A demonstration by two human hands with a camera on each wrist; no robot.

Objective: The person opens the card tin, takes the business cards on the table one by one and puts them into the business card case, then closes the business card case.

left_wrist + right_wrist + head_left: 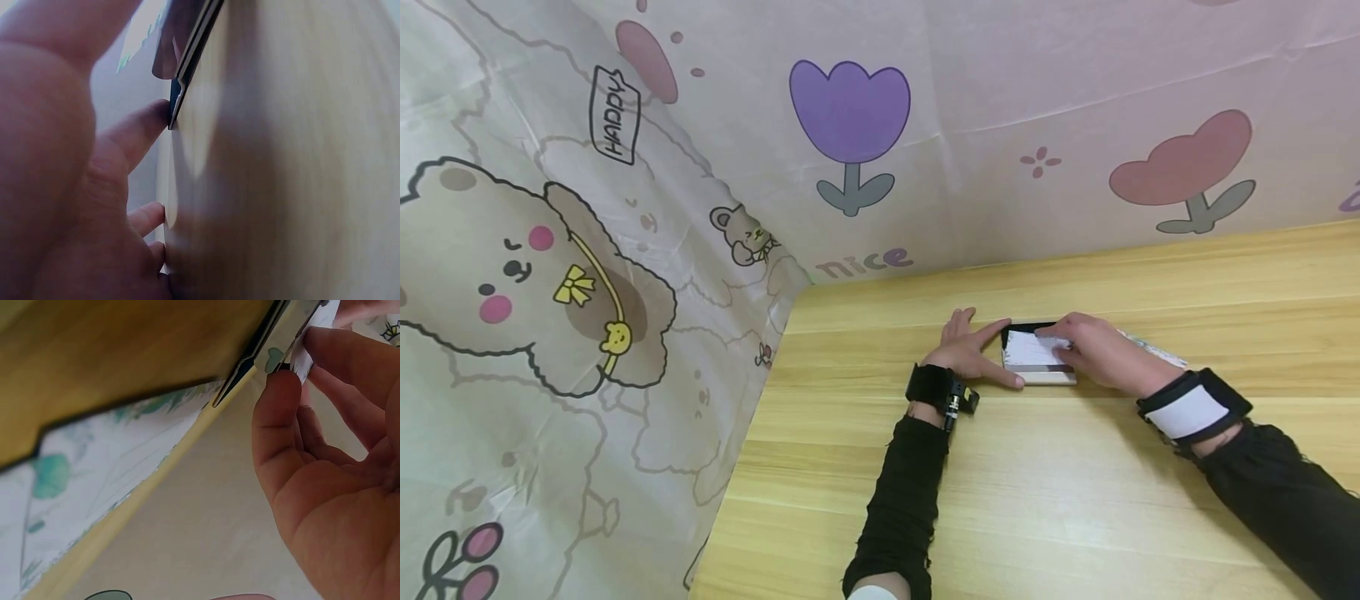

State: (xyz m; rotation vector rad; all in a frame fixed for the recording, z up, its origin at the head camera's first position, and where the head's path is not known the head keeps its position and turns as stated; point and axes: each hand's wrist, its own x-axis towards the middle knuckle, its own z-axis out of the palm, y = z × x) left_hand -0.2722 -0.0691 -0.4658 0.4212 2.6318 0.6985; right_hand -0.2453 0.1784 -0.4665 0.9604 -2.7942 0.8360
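Note:
A flat, thin black holder (1028, 327) with a pale strip along its near edge lies on the table. Over it is a small white sheet of paper (1030, 346) with ragged-looking edges. My right hand (1101, 350) pinches the right side of this sheet between thumb and fingers; the right wrist view shows the pinched paper (302, 359) bending up. My left hand (966, 350) is spread flat at the holder's left side, index finger and thumb straight against its two left corners. In the left wrist view a fingertip meets the holder's dark edge (176, 109). The holder's exact kind is unclear.
Green-patterned white paper (94, 462) lies right of the holder, partly behind my right hand in the head view. The wooden table (1030, 492) meets a printed cloth (970, 158) at the back and another hanging at the left.

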